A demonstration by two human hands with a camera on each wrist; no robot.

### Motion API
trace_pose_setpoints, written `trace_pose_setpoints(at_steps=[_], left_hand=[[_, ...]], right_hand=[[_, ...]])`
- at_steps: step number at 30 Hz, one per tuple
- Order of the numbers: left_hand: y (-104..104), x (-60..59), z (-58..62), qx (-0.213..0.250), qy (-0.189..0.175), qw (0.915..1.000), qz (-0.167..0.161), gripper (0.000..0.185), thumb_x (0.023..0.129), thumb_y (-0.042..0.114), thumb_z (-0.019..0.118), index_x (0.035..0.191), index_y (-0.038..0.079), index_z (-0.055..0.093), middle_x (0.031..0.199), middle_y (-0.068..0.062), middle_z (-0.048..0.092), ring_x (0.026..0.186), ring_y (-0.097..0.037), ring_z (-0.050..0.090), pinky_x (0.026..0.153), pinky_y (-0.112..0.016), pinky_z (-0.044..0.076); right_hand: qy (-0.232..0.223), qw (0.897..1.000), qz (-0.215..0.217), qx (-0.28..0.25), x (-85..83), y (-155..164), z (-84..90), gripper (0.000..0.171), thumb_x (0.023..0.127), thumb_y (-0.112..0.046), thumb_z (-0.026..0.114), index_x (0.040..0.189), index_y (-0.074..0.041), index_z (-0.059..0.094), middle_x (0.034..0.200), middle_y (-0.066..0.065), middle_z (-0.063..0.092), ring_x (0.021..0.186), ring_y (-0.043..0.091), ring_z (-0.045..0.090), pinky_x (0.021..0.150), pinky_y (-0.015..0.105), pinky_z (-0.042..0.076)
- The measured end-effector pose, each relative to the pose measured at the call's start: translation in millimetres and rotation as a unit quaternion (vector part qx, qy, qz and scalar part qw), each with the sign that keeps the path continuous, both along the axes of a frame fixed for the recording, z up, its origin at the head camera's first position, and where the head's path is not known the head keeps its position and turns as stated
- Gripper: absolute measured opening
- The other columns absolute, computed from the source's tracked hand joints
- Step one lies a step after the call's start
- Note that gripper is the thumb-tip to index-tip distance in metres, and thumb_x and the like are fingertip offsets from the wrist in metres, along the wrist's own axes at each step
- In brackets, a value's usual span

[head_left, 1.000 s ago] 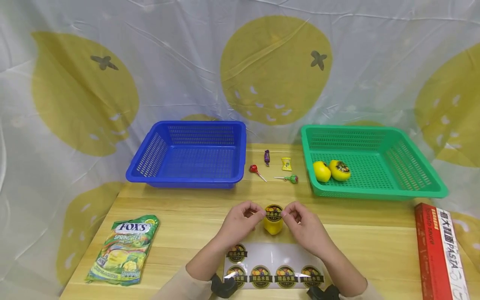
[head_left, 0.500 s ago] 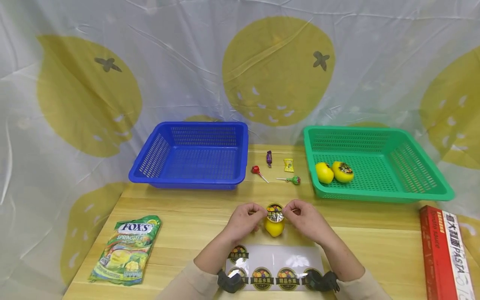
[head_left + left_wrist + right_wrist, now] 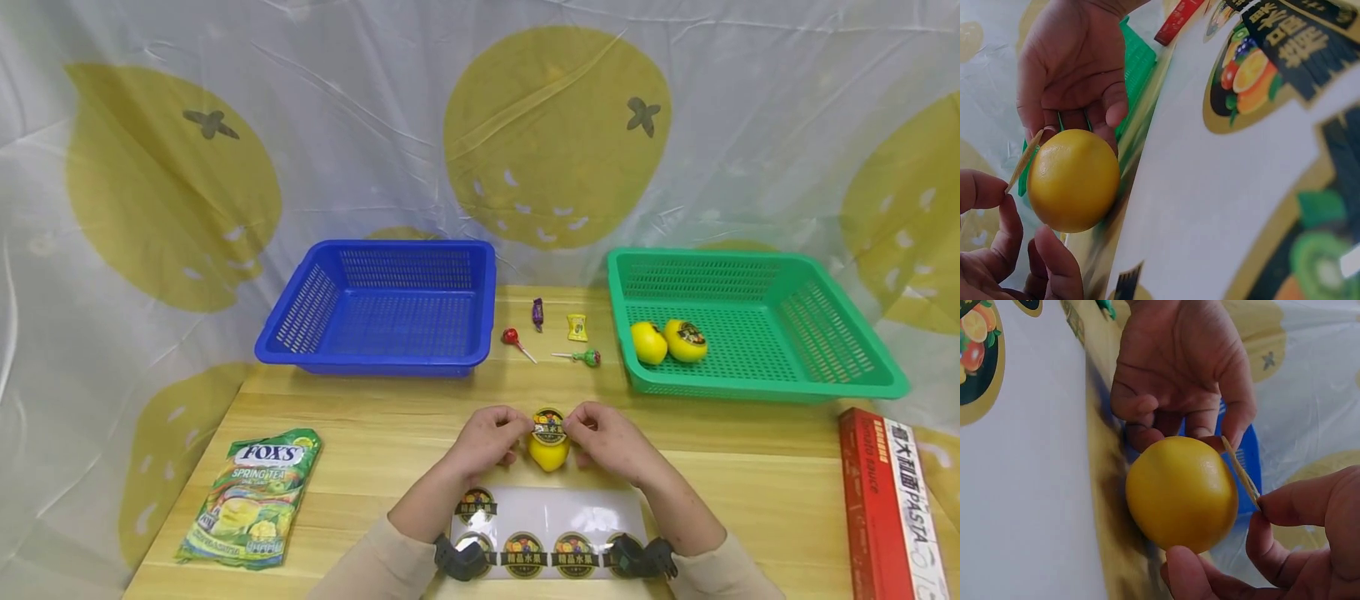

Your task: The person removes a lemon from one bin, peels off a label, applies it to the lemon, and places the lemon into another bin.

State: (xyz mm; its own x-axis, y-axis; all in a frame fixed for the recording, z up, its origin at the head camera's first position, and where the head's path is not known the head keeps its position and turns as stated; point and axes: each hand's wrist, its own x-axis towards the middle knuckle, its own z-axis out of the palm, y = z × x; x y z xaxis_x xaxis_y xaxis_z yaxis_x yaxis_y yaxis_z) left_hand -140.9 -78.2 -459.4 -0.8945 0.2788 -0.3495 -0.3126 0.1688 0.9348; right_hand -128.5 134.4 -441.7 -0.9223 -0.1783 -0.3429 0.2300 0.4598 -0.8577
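Note:
Both hands pinch opposite edges of a round black-and-gold fruit sticker (image 3: 549, 426) between thumb and forefinger. My left hand (image 3: 487, 442) has the left edge and my right hand (image 3: 611, 442) the right. Just under the sticker a yellow lemon (image 3: 548, 457) rests on the table, its narrow end towards me. In the left wrist view the sticker (image 3: 1024, 161) appears edge-on along one side of the lemon (image 3: 1075, 181). Other fingers of both hands curl close around the lemon's sides. Nearer me lies a white sticker sheet (image 3: 558, 510) with several stickers, partly covered by the wrist straps.
A blue basket (image 3: 405, 362) stands at the back left. At the back right, a green basket (image 3: 765, 387) holds two stickered lemons (image 3: 667, 342). Wrapped sweets (image 3: 576, 327) and lollipops (image 3: 587, 358) lie between them. A candy bag (image 3: 251, 500) is left, a red pasta box (image 3: 885, 508) right.
The hands keep their pinch on the sticker over the lemon, with only small shifts. Their lower fingers now show closer to the lemon's sides. The head view has shifted slightly.

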Motion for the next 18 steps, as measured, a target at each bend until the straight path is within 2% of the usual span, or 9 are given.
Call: trace_pose_setpoints(at_steps=[3, 8, 12, 18], left_hand=[[-0.4, 1.2, -0.3, -0.003, 0.004, 1.0, -0.005, 0.024, 0.095, 0.021, 0.067, 0.097, -0.003, 0.069, 0.087, -0.006, 0.062, 0.075, -0.015, 0.057, 0.062, -0.025, 0.052], [-1.6, 0.6, 0.3, -0.008, 0.002, 0.9999, -0.015, 0.024, 0.096, 0.022, 0.066, 0.1, -0.002, 0.069, 0.11, -0.011, 0.071, 0.088, -0.016, 0.066, 0.068, -0.029, 0.058], [-2.0, 0.5, -1.2, 0.015, -0.008, 0.9997, -0.019, 0.024, 0.097, 0.019, 0.065, 0.103, -0.004, 0.067, 0.12, -0.016, 0.07, 0.092, -0.016, 0.07, 0.076, -0.034, 0.063], [-1.3, -0.3, -2.9, 0.064, -0.019, 0.9977, -0.013, 0.023, 0.098, 0.013, 0.063, 0.106, -0.009, 0.063, 0.136, -0.024, 0.06, 0.097, -0.021, 0.072, 0.083, -0.038, 0.063]], right_hand=[[-0.012, 1.0, 0.003, -0.015, 0.2, 0.0, -1.8, 0.02, 0.103, -0.02, 0.057, 0.105, -0.001, 0.062, 0.097, 0.011, 0.06, 0.079, 0.021, 0.063, 0.072, 0.035, 0.062], [-0.014, 0.999, 0.01, -0.03, 1.2, 0.1, -2.9, 0.022, 0.104, -0.019, 0.057, 0.106, 0.002, 0.061, 0.096, 0.011, 0.058, 0.078, 0.02, 0.065, 0.072, 0.037, 0.063], [-0.015, 0.999, 0.006, -0.034, 1.8, -0.3, -4.5, 0.021, 0.104, -0.019, 0.056, 0.106, 0.002, 0.06, 0.098, 0.013, 0.061, 0.078, 0.021, 0.069, 0.073, 0.038, 0.064], [-0.015, 0.999, -0.007, -0.041, -0.7, -0.2, -5.6, 0.02, 0.104, -0.019, 0.056, 0.105, 0.0, 0.061, 0.11, 0.018, 0.065, 0.084, 0.02, 0.072, 0.078, 0.036, 0.063]])
